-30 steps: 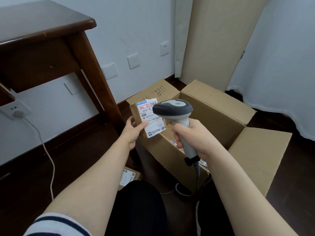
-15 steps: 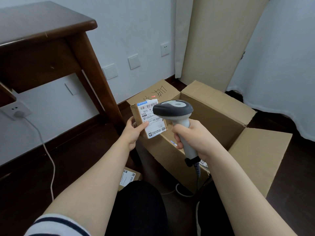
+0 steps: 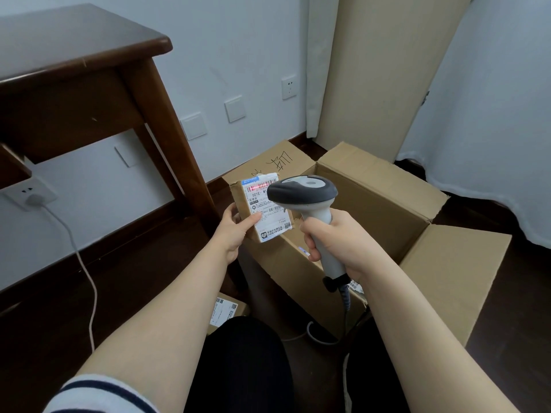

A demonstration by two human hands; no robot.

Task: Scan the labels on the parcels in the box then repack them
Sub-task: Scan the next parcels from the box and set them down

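My left hand (image 3: 237, 231) holds a small cardboard parcel (image 3: 241, 193) upright by its lower left corner, its white shipping label (image 3: 268, 211) facing me. A red scan line glows across the top barcode. My right hand (image 3: 334, 238) grips the handle of a grey and white barcode scanner (image 3: 302, 193), whose head points at the label from the right. Behind both stands the big open cardboard box (image 3: 384, 192), flaps spread; its inside is mostly hidden. Another labelled parcel (image 3: 226, 312) lies on the floor by my knee.
A dark wooden table (image 3: 74, 70) with a slanted leg stands at the left. A white cable (image 3: 86, 281) runs from a wall socket down to the dark floor. Curtains (image 3: 492, 99) hang at the right. My dark-clothed legs fill the bottom centre.
The red scan line is lit on the top barcode again; half a second ago it was off. Hands, parcel and scanner have barely shifted.
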